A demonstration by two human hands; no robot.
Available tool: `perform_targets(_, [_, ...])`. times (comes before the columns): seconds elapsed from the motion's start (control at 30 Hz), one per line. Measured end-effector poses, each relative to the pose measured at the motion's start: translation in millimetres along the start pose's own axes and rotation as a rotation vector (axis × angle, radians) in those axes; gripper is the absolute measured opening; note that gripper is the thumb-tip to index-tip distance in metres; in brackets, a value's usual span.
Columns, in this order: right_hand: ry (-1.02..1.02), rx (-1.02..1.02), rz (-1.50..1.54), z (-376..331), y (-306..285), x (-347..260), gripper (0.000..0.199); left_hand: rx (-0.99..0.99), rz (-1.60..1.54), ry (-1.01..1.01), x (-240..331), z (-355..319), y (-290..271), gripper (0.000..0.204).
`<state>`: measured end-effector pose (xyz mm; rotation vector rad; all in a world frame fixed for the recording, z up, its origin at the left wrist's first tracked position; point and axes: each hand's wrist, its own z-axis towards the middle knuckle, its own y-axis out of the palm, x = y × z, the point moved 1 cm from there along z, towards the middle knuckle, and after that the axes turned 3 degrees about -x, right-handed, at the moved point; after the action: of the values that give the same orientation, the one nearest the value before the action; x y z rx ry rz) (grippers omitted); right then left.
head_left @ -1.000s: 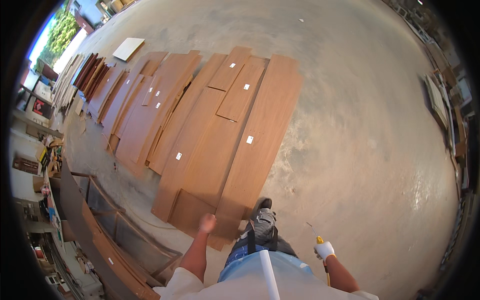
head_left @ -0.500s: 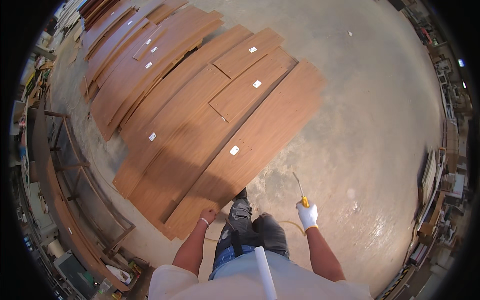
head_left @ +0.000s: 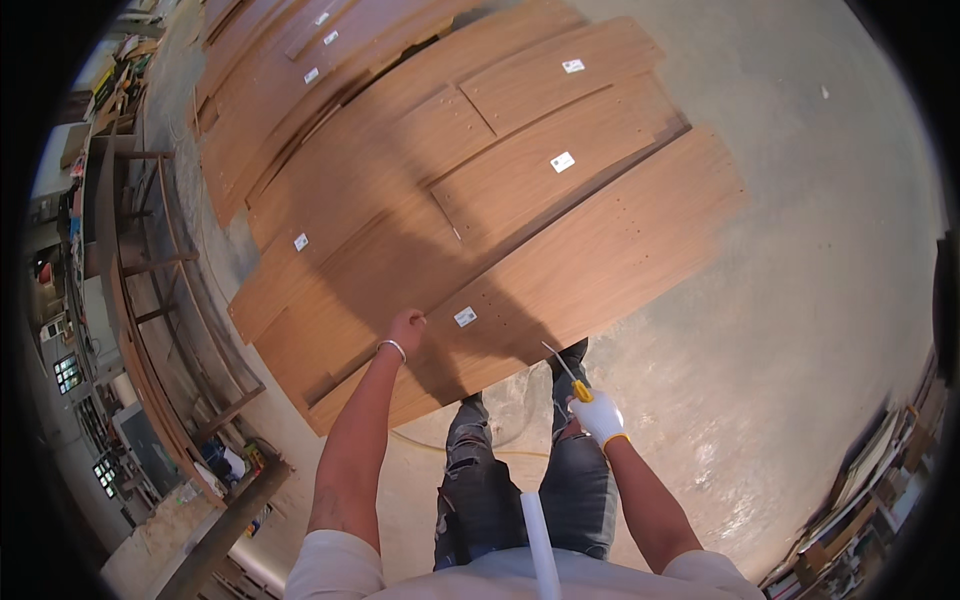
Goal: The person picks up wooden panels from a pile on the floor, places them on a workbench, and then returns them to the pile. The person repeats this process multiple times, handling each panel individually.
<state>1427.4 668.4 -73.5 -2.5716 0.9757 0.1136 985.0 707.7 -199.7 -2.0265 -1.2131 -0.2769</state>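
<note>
My bare left hand (head_left: 408,328), with a bracelet at the wrist, is over the nearest wood-brown board (head_left: 620,245). Its fingers are curled together, and whatever they may hold is too small to make out. In a white glove with a yellow cuff, my right hand (head_left: 600,416) is closed round the yellow handle of a screwdriver (head_left: 581,389). The screwdriver's thin shaft points up and left, its tip at the near edge of the same board as seen from above. A white label (head_left: 465,317) and small holes show on that board, between my two hands.
More brown boards (head_left: 370,240) lie in overlapping rows beyond, several with white labels. A metal rack (head_left: 160,265) stands at the left. A yellowish hose (head_left: 500,452) runs across the concrete floor behind my legs. Stacked materials (head_left: 880,480) line the right side.
I have stepped up to the boards. My left hand has reached forward over the nearest board, and my right hand has brought the screwdriver left to its near edge.
</note>
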Motion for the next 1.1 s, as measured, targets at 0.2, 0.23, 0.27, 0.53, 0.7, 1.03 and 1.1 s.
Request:
perform_targets(0.2, [-0.098,0.071,0.204,79.2,-34.9,-3.8,0.02,-0.288,0.57,-0.126,45.8,107.2,65.5,0.039])
perform_targets(0.23, [-0.143,0.12,0.215,92.9,-33.9,4.4,0.02,-0.288,0.638,-0.1,64.0,133.0,73.9,0.044])
perform_targets(0.27, [-0.157,0.106,0.214,101.6,-36.8,4.5,0.02,-0.265,0.671,-0.052,69.9,159.6,76.4,0.051])
perform_targets(0.53, [-0.175,0.097,0.16,154.3,-29.2,-12.7,0.025,0.396,0.463,0.052,135.9,357.6,65.2,0.092])
perform_targets(0.7, [-0.187,0.025,0.01,192.1,-10.4,-43.6,0.018,0.427,0.591,0.068,133.4,368.1,90.5,0.118])
perform_targets(1.03, [-0.285,-0.131,-0.096,192.6,45.0,-48.6,0.019,0.422,0.535,0.016,17.5,293.5,55.3,0.12])
perform_targets(1.1, [-0.286,-0.133,-0.121,193.0,55.3,-47.0,0.019,0.403,0.511,-0.058,-13.7,275.9,36.9,0.119])
